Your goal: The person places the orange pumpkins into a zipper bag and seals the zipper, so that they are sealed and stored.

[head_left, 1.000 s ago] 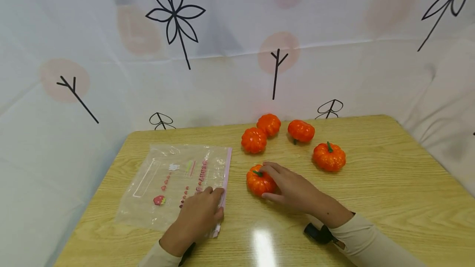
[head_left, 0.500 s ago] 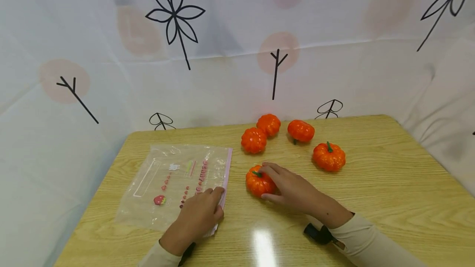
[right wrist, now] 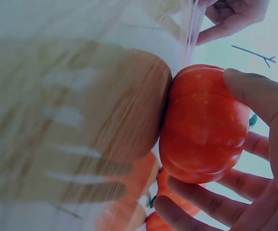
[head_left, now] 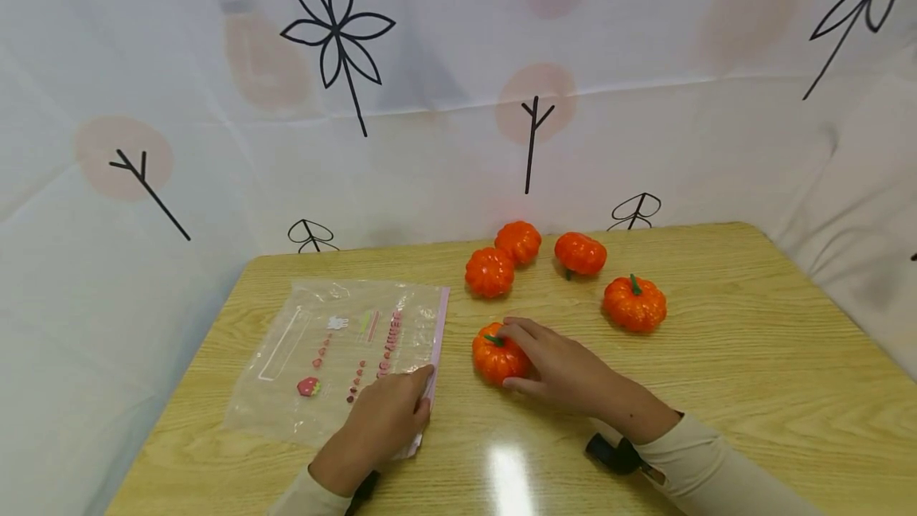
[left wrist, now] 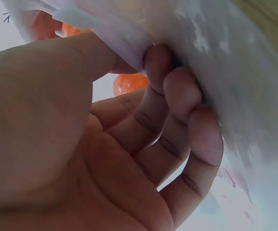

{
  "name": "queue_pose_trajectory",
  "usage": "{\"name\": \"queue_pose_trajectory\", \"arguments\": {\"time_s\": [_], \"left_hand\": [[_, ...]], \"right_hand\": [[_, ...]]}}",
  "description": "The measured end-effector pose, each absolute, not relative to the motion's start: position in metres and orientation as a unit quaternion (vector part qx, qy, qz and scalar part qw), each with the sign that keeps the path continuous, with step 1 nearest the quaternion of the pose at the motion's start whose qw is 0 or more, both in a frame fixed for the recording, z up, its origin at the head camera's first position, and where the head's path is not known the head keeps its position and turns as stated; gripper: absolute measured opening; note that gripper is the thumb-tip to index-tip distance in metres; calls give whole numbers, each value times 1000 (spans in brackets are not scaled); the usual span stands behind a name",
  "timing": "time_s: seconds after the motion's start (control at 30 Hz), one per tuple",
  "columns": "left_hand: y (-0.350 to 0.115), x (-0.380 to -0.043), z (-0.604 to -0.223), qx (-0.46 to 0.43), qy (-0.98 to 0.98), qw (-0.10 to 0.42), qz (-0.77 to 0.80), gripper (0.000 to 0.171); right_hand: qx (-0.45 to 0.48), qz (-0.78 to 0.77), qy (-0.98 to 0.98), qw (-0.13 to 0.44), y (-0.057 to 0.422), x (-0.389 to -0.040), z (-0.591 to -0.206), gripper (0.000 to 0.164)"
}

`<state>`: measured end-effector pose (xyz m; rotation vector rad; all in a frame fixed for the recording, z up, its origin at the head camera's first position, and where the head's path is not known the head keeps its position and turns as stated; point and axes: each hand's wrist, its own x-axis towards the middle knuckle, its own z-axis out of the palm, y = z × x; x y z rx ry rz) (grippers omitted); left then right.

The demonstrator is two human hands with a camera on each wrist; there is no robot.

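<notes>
A clear zip bag point(head_left: 286, 349) with pink strawberry prints lies flat on the left of the table. My left hand point(head_left: 387, 412) pinches it near its lilac zip edge; in the left wrist view the curled fingertips point(left wrist: 182, 91) press against the plastic. Just right of the bag, a small orange toy pumpkin point(head_left: 496, 357) with a green stem rests on the table. My right hand point(head_left: 562, 369) grips that pumpkin from its right side. In the right wrist view, the thumb point(right wrist: 259, 94) lies on one side of it and the fingers on the other.
Behind the right hand sit several more toy pumpkins: one point(head_left: 490, 271) touching another point(head_left: 518, 242), one tipped over point(head_left: 580, 253), and one upright point(head_left: 634, 304) at the right. A printed white cloth point(head_left: 430, 166) hangs behind the wooden table point(head_left: 752, 341).
The gripped pumpkin and my right hand have slid slightly left, toward the bag. My left hand stays at the zip edge, and the other pumpkins have not moved.
</notes>
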<state>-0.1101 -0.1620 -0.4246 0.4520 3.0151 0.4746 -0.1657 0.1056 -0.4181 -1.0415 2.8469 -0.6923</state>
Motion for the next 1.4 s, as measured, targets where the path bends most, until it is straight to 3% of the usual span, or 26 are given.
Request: {"name": "queue_pose_trajectory", "arguments": {"time_s": [0.53,0.9,1.4], "left_hand": [[-160,-109,-428,146,966,44,208,52],[-155,-111,-426,131,958,58,249,55],[-144,-105,-419,132,948,-27,290,55]], "right_hand": [[-357,-214,909,31,95,-163,-409,64],[-351,-240,905,6,91,-162,-403,62],[-320,-341,884,-26,81,-157,-409,65]]}}
